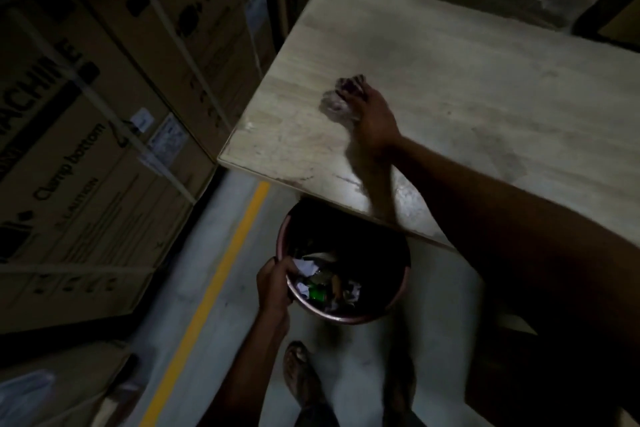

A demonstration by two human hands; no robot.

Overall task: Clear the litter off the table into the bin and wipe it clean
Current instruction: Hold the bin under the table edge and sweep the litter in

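Table [467, 87]: pale wood top, scuffed nr its front-left corner; landmark for all below.
R hand [372, 120]: on table top, toward the left end, fingers curled onto a crumpled wad.
Wad [337, 102]: crumpled litter, whitish w/ dark red bits, lying on table under R fingertips; blurred, material unclear.
Bin [401, 274]: round, dark, reddish rim, below table's front edge, partly tucked under it.
Bin contents: paper scraps, a green bit.
L hand [275, 288]: clenched on bin rim, side away from table.
Boxes [86, 114]: cardboard stack, left of table.
Floor line [214, 288]: yellow, btwn boxes and bin.

Pale wood-grain table [450, 80] — bin [403, 274] perhaps pinkish.
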